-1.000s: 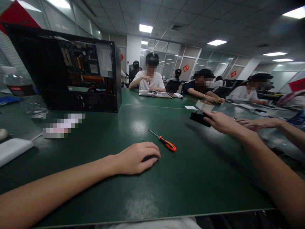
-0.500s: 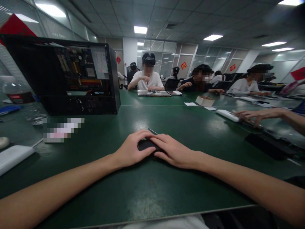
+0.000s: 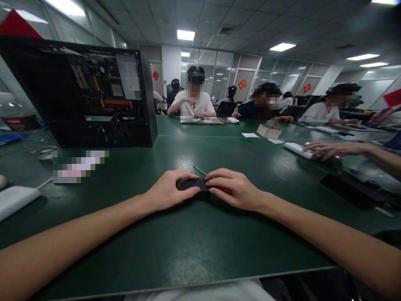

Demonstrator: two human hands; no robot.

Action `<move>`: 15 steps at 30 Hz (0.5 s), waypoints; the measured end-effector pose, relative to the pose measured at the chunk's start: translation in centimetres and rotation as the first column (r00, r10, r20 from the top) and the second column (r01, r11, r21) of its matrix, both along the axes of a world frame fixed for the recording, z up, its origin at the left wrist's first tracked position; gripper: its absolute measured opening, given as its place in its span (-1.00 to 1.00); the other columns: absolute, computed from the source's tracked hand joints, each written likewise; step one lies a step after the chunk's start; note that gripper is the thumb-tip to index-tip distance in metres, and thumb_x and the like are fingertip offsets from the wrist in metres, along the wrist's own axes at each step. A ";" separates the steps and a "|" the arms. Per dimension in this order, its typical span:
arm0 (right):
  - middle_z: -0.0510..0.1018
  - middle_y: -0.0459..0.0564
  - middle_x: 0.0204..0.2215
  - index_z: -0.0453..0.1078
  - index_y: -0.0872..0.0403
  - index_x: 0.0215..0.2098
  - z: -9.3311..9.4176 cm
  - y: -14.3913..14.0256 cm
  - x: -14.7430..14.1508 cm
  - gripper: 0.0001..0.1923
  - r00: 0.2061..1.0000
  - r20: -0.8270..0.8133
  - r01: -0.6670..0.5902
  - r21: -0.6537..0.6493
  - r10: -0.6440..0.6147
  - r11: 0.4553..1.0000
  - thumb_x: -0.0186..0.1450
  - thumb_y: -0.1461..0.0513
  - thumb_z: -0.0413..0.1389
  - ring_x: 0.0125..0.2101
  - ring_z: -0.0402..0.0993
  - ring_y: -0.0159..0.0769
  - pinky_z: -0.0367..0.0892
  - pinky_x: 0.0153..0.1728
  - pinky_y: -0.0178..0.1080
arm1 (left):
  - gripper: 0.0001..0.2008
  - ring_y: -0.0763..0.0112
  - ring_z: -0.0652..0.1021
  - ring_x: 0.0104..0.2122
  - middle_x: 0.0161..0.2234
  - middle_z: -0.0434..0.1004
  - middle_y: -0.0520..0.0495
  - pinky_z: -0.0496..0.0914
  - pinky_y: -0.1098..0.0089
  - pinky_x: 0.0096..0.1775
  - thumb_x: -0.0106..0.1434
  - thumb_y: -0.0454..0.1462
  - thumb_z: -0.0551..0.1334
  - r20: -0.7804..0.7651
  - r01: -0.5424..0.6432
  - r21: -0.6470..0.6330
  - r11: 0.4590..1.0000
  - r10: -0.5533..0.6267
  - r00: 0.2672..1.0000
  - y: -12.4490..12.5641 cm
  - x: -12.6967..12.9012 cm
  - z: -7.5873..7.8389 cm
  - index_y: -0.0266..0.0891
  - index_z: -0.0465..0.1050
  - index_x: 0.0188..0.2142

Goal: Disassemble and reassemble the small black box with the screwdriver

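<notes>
Your left hand [image 3: 167, 191] and right hand [image 3: 236, 190] both pinch a small black object [image 3: 191, 184] on the green table [image 3: 194, 246] — the screwdriver [image 3: 200, 170] tip pokes out behind it. Farther back left, the open computer case [image 3: 94, 96].

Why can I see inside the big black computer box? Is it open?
Open. The computer case stands upright with its side panel off, so its circuit board and cables show.

Bare table [image 3: 200, 246] near; computer case [image 3: 94, 96] perhaps blocks far left.
</notes>
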State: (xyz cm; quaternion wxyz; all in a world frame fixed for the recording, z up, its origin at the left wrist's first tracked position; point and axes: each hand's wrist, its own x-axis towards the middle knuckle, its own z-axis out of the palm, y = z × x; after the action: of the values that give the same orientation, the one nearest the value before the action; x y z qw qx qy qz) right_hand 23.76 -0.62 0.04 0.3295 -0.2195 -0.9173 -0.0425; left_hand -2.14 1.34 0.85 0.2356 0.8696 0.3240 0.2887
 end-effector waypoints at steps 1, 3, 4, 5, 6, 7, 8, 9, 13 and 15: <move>0.62 0.15 -0.05 0.52 0.11 -0.04 -0.1 0.1 0.0 -0.80 1.000 0.000 0.011 -0.023 -0.011 1.000 0.42 0.24 0.13 -0.05 0.58 -0.23 0.50 -0.04 -0.21 | -0.66 0.22 0.63 -0.11 -0.07 0.68 -0.09 0.44 0.30 -0.06 0.32 -0.13 0.32 -0.013 0.000 0.027 1.000 0.000 1.000 0.1 -0.1 -0.1 -0.22 0.59 0.02; 0.63 0.13 -0.03 0.50 0.08 0.02 -0.3 0.3 0.0 -0.75 0.999 0.003 0.034 -0.052 -0.033 0.998 0.42 0.19 0.13 -0.03 0.58 -0.22 0.51 -0.02 -0.19 | -0.64 0.21 0.63 -0.11 -0.05 0.67 -0.10 0.44 0.30 -0.07 0.34 -0.11 0.30 -0.044 0.010 0.083 0.997 -0.006 0.999 0.2 -0.2 -0.3 -0.21 0.58 0.06; 0.64 0.12 -0.04 0.49 0.08 0.04 -0.4 0.4 0.1 -0.74 0.999 0.008 0.046 -0.064 -0.046 0.997 0.43 0.17 0.13 -0.04 0.59 -0.21 0.51 -0.03 -0.17 | -0.64 0.20 0.62 -0.10 -0.04 0.66 -0.11 0.45 0.30 -0.07 0.36 -0.11 0.28 -0.060 0.019 0.106 0.994 -0.013 0.998 0.3 -0.3 -0.4 -0.21 0.56 0.07; 0.64 0.12 -0.05 0.48 0.08 0.05 -0.5 0.4 0.1 -0.72 0.998 0.015 0.059 -0.073 -0.059 0.996 0.43 0.16 0.13 -0.05 0.60 -0.21 0.51 -0.04 -0.16 | -0.63 0.19 0.62 -0.09 -0.02 0.66 -0.12 0.45 0.29 -0.06 0.37 -0.12 0.27 -0.076 0.034 0.125 0.992 -0.024 0.997 0.4 -0.4 -0.4 -0.22 0.55 0.09; 0.65 0.11 -0.07 0.48 0.08 0.06 -0.5 0.5 0.2 -0.71 0.997 0.021 0.073 -0.078 -0.072 0.994 0.43 0.15 0.12 -0.07 0.60 -0.20 0.52 -0.04 -0.15 | -0.63 0.19 0.62 -0.07 -0.01 0.65 -0.13 0.45 0.28 -0.05 0.38 -0.12 0.26 -0.089 0.049 0.140 0.989 -0.037 0.995 0.5 -0.5 -0.5 -0.22 0.54 0.09; 0.65 0.11 -0.07 0.47 0.08 0.07 -0.5 0.5 0.2 -0.70 0.996 0.026 0.086 -0.081 -0.084 0.993 0.44 0.14 0.12 -0.07 0.60 -0.20 0.51 -0.05 -0.14 | -0.63 0.18 0.62 -0.06 0.00 0.64 -0.15 0.45 0.28 -0.03 0.39 -0.13 0.25 -0.099 0.066 0.152 0.986 -0.051 0.994 0.6 -0.6 -0.5 -0.23 0.52 0.10; 0.65 0.11 -0.07 0.47 0.08 0.07 -0.5 0.4 0.2 -0.69 0.995 0.031 0.097 -0.084 -0.094 0.992 0.44 0.13 0.11 -0.07 0.60 -0.19 0.51 -0.05 -0.14 | -0.64 0.18 0.62 -0.04 0.01 0.64 -0.16 0.45 0.27 -0.01 0.40 -0.13 0.24 -0.107 0.083 0.162 0.983 -0.066 0.992 0.6 -0.6 -0.5 -0.24 0.51 0.10; 0.65 0.11 -0.06 0.47 0.08 0.08 -0.5 0.4 0.2 -0.69 0.994 0.038 0.103 -0.090 -0.100 0.991 0.44 0.13 0.10 -0.06 0.60 -0.19 0.50 -0.04 -0.13 | -0.64 0.18 0.61 -0.03 0.02 0.63 -0.16 0.44 0.27 0.01 0.40 -0.14 0.23 -0.115 0.098 0.171 0.980 -0.079 0.990 0.7 -0.7 -0.6 -0.24 0.50 0.11; 0.64 0.14 -0.04 0.46 0.09 0.10 -0.4 0.4 0.3 -0.65 0.991 0.086 0.116 -0.117 -0.106 0.986 0.48 0.10 0.03 -0.04 0.58 -0.17 0.48 -0.02 -0.11 | -0.61 0.15 0.59 0.03 0.08 0.59 -0.20 0.42 0.22 0.08 0.42 -0.14 0.20 -0.131 0.110 0.198 0.974 -0.085 0.988 0.7 -0.8 -0.8 -0.25 0.43 0.16; 0.63 0.15 -0.03 0.45 0.09 0.12 -0.5 0.8 0.5 -0.61 0.985 0.105 0.148 -0.142 -0.134 0.979 0.50 0.09 -0.04 -0.04 0.57 -0.15 0.46 0.00 -0.08 | -0.55 0.13 0.58 0.03 0.10 0.57 -0.23 0.43 0.21 0.08 0.41 -0.13 0.22 -0.107 0.074 0.194 0.978 -0.054 0.993 0.6 -0.7 -0.8 -0.26 0.39 0.21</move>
State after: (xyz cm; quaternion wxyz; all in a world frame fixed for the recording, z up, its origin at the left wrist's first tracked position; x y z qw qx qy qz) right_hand 24.25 0.15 -0.44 0.2645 -0.3058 -0.9146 -0.0076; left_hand -2.85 1.99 0.07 0.1407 0.9121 0.2771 0.2672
